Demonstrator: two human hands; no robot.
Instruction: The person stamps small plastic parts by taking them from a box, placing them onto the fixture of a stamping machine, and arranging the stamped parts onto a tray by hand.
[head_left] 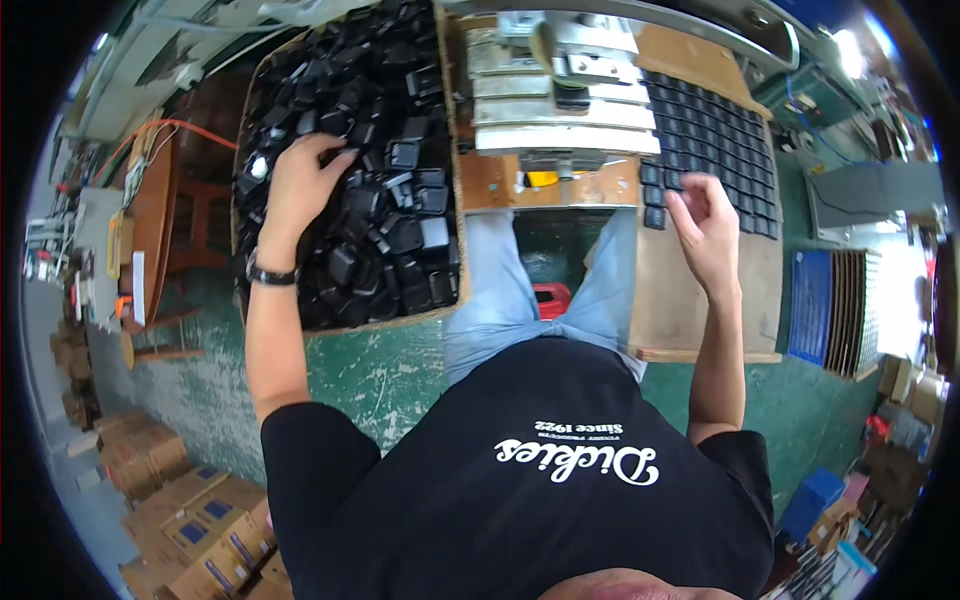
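My left hand (304,178) reaches into a large open box (452,150) heaped with loose black plastic pieces (345,265). Its thumb and fingertips stand apart just above the pieces, and I see nothing held between them. On the right, my right hand (705,222) is over a brown board (700,290), at the near edge of neat rows of small black square pieces (715,140). Its fingers are curled toward the thumb in a pinch. Whatever lies between those fingertips is hidden.
Between box and board stands a metal fixture (560,105) with stacked plates on a wooden bench (490,182). A yellow item (542,179) lies under the fixture. A wooden table (155,230) stands left, cartons (205,525) lower left, and a stack of panels (835,310) right.
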